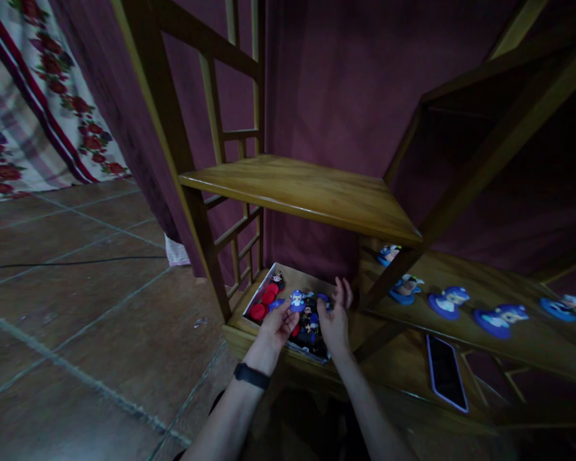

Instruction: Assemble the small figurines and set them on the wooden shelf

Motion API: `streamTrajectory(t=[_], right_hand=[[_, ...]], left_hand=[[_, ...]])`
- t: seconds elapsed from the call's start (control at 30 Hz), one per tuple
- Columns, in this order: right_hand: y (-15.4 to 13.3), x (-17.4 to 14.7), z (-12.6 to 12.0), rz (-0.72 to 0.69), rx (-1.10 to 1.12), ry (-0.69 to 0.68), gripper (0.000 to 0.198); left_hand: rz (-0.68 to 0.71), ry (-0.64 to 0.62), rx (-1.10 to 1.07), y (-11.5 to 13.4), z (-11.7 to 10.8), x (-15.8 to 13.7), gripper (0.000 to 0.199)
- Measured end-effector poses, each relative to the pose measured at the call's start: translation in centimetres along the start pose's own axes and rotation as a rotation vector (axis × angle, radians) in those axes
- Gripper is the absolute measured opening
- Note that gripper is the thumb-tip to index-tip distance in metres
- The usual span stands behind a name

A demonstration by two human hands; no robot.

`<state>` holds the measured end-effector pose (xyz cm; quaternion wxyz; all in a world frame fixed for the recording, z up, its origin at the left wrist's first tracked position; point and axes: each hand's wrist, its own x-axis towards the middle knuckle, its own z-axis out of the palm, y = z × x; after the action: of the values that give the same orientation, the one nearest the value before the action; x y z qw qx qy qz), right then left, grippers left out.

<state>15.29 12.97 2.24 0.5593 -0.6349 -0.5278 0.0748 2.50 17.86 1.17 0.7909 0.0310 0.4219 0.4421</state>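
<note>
My left hand (pixel 279 321), with a dark band on its wrist, pinches a small blue-and-white figurine (pixel 297 299) on a blue base. It is held above a shallow box (pixel 256 299) full of other figurines, some on red bases and some dark or blue. Over the box's right side is my right hand (pixel 335 317), its fingers apart and nothing visible between them. Whether its fingertips touch the figurines below, I cannot tell.
The box stands on the low level of a wooden shelf unit, under a wooden shelf board (pixel 297 187). Several figurines (pixel 448 302) line a shelf to the right. A phone (pixel 446 372) lies below them. A slanted post (pixel 393 278) rises between box and figurines.
</note>
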Motion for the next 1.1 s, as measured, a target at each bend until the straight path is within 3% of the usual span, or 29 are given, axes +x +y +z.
streamTrajectory(t=[0.13,0.53,0.67,0.83,1.0,1.1], right_hand=[[-0.3,0.1,0.1,0.002,-0.039,0.044,0.057],[0.6,-0.8,1.8,-0.025,-0.069,-0.055,0.057],[0.8,-1.0,2.1,-0.017,0.014,-0.127,0.055],[2.2,-1.1,3.5,0.231,0.324,-0.32,0.037],[2.5,-0.8,3.7,0.463,0.65,-0.294,0.03],[2.0,-0.8,3.3,0.602,0.867,-0.199,0.032]], left_hand=[[0.005,0.012,-0.004,-0.1,-0.1,0.2,0.007],[0.043,0.007,0.027,-0.1,0.2,-0.1,0.003],[0.039,0.01,0.047,-0.1,0.1,0.1,0.007],[0.048,-0.027,0.077,-0.4,-0.1,0.0,0.009],[0.039,-0.017,0.163,-0.4,0.6,-0.8,0.011],[0.311,0.005,0.235,0.9,0.8,-2.5,0.012]])
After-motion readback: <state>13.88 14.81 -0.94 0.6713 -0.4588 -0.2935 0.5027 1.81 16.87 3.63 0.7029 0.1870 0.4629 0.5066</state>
